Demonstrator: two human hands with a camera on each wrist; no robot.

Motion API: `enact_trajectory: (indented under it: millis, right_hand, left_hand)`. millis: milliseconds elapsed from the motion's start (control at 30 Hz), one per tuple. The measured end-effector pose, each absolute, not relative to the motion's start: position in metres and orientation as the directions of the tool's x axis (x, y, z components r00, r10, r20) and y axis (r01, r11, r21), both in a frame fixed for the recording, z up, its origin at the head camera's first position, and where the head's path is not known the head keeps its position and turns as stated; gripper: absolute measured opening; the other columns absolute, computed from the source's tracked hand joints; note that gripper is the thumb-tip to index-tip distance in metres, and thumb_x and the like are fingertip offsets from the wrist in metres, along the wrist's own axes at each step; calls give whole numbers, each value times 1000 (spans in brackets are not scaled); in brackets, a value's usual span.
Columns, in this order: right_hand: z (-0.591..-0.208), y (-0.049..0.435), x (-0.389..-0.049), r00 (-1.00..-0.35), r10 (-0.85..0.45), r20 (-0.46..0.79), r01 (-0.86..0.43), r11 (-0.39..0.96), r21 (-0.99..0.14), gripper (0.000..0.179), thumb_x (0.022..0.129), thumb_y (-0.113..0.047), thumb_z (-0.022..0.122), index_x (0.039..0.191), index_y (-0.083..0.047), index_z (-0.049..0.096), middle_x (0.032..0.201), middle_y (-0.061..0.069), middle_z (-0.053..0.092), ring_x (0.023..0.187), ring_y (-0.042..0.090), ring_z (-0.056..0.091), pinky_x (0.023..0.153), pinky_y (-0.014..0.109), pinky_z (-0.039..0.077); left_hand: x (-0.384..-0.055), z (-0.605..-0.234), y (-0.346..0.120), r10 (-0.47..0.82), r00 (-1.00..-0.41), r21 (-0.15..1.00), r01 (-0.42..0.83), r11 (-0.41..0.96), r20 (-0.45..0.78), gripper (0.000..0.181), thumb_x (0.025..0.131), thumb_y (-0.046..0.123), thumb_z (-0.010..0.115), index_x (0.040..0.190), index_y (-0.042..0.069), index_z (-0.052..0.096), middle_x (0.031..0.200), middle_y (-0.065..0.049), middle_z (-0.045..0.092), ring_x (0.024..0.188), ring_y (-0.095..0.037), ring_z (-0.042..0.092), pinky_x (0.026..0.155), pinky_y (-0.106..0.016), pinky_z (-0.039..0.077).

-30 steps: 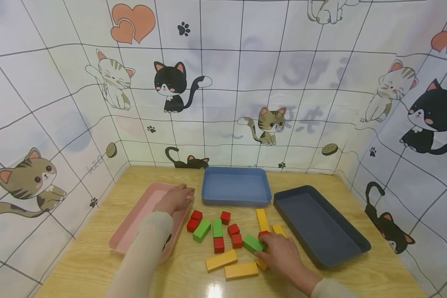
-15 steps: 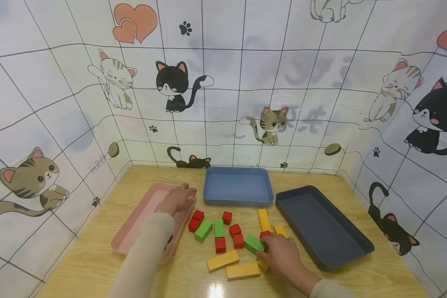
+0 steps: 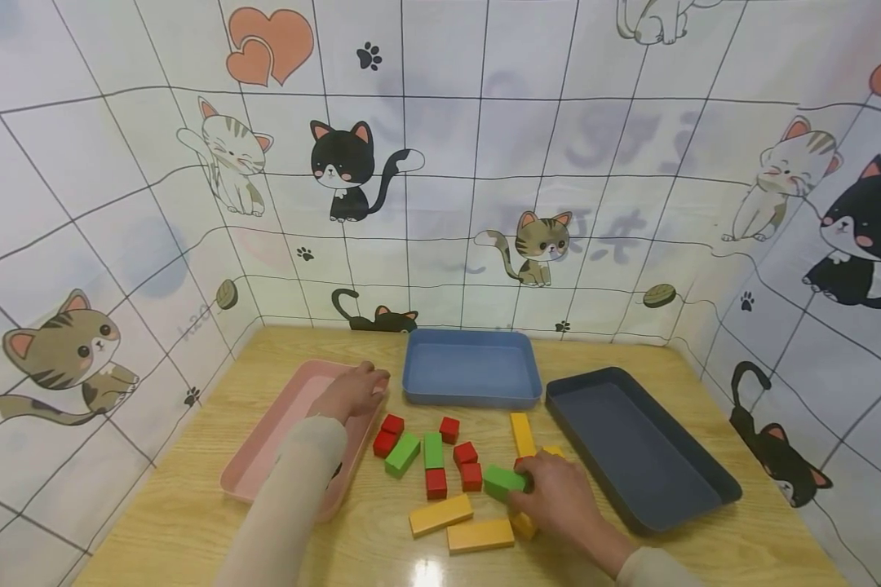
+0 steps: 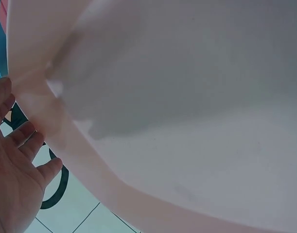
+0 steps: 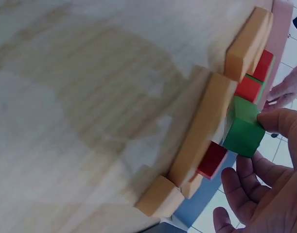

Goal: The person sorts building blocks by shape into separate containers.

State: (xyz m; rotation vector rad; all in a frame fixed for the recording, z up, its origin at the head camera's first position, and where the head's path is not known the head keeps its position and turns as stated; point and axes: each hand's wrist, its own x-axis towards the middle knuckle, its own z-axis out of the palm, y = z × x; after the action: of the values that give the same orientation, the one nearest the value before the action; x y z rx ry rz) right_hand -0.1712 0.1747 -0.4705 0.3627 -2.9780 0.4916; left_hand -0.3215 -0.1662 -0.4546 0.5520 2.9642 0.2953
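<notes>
At the right end of the scattered blocks, my right hand (image 3: 560, 496) pinches a green block (image 3: 504, 483) by its right end, between thumb and fingers. In the right wrist view the thumb lies on one side of the green block (image 5: 244, 127) and fingertips on the other. A red block (image 5: 212, 159) and a long yellow block (image 5: 202, 128) sit close beside it. My left hand (image 3: 348, 393) hovers over the far right corner of the pink tray (image 3: 264, 444). The left wrist view shows its loosely bent fingers along the tray's rim (image 4: 85, 155).
A blue tray (image 3: 472, 371) stands at the back, and a dark grey tray (image 3: 639, 448) lies slanted on the right. Several red, green and yellow blocks lie between the trays, including a yellow block (image 3: 480, 536) near the front. A cat-print sheet (image 3: 448, 163) encloses the table.
The green block has turned slightly in my right hand, whose fingers now reach closer around its end. My left hand stays at the pink tray. The whole view shifts slightly.
</notes>
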Motion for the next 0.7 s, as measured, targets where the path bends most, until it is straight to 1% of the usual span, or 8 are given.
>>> enact_trajectory:
  millis: [67,167,300,467,600,700]
  right_hand:
    - [-467,175,-173,-967,-210,143,-246,916,-317,18,71,-27,77,87,-19,74,71,-11,54,64,7,47,65,39,41]
    - [-460,175,-178,-970,-197,144,-235,909,-345,20,74,-27,79,92,-18,76,73,-10,55,65,7,48,67,41,42]
    - [-450,175,-188,-976,-162,144,-207,897,-391,25,78,-29,81,100,-18,76,84,-8,62,72,7,53,73,45,43]
    - [-443,176,-207,-979,-115,167,-179,877,-445,28,81,-27,81,104,-14,76,95,-2,68,81,14,59,79,50,43]
    - [-441,177,-227,-978,-96,184,-172,869,-463,29,83,-26,77,107,-11,75,98,3,67,84,19,59,81,51,42]
    - [-441,179,-242,-979,-87,184,-167,860,-481,30,85,-27,75,109,-9,74,98,5,66,85,21,60,81,50,44]
  left_hand:
    - [-322,-454,-166,365,-928,205,344,916,-73,40,102,23,56,140,11,54,139,-22,45,120,-43,53,98,-54,45]
    - [-322,-454,-166,356,-931,199,334,921,-82,40,102,24,55,140,12,53,140,-21,44,122,-42,52,99,-54,45]
    - [-324,-454,-165,344,-933,190,320,928,-105,41,102,24,55,141,13,52,141,-20,43,124,-42,51,100,-54,44]
    - [-326,-454,-164,334,-934,181,309,934,-129,43,101,24,56,143,14,51,144,-20,42,125,-43,51,101,-55,43]
    - [-327,-453,-165,328,-935,177,303,936,-135,44,101,23,56,144,15,50,144,-20,42,123,-43,52,101,-54,44]
    - [-328,-455,-165,327,-934,183,300,936,-145,44,102,24,55,144,16,49,146,-20,41,123,-43,52,102,-55,43]
